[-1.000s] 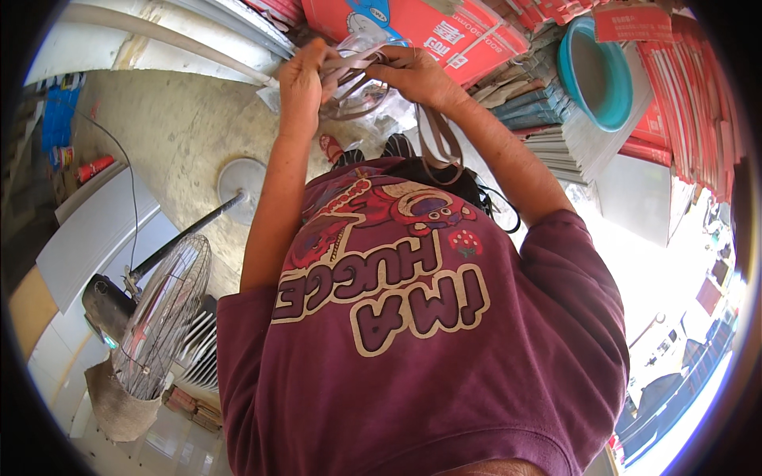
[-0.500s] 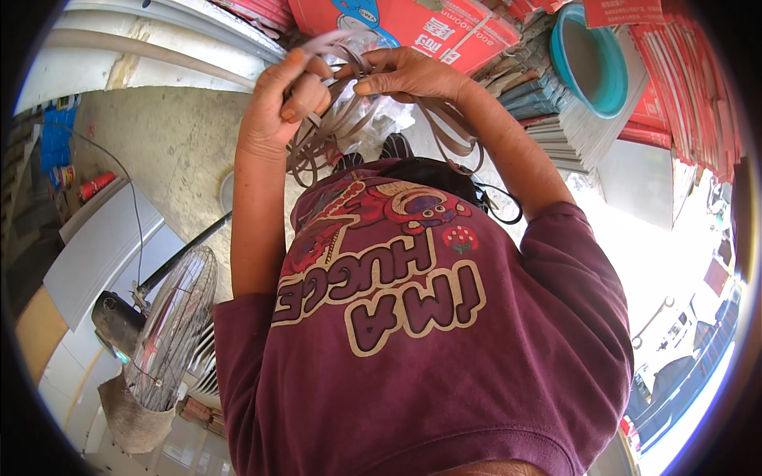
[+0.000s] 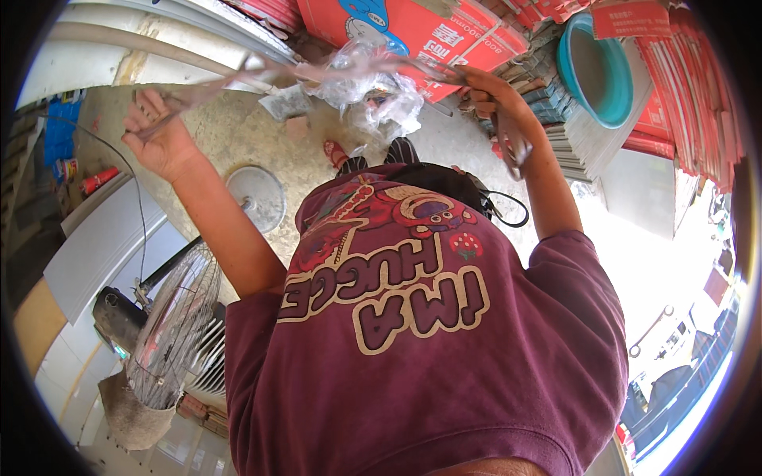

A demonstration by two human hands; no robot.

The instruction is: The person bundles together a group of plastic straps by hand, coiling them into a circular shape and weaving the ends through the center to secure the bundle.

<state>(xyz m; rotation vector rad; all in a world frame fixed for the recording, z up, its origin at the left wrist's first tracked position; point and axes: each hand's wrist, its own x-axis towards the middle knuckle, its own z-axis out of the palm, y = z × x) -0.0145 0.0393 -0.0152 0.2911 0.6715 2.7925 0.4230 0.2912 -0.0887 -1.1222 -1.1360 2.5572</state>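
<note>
A long, flat brownish-grey strip (image 3: 514,143) runs between my two hands, blurred where it spans the gap. My left hand (image 3: 161,136), out to the far left, has its fingers curled round one end. At upper right, my right hand (image 3: 500,99) grips the strip, and a folded length hangs below its fingers. Under the span, crumpled clear plastic wrap (image 3: 369,91) lies on the floor near my feet.
An upright fan (image 3: 175,333) stands to the left on a round base (image 3: 255,198). At the far side is a red carton (image 3: 429,40). A teal basin (image 3: 595,71) sits on stacked flat panels (image 3: 567,143) at right.
My hands have moved wide apart, the left one farther left and the right one rightward. The bunched loops of strip between them have drawn out into a long span.
</note>
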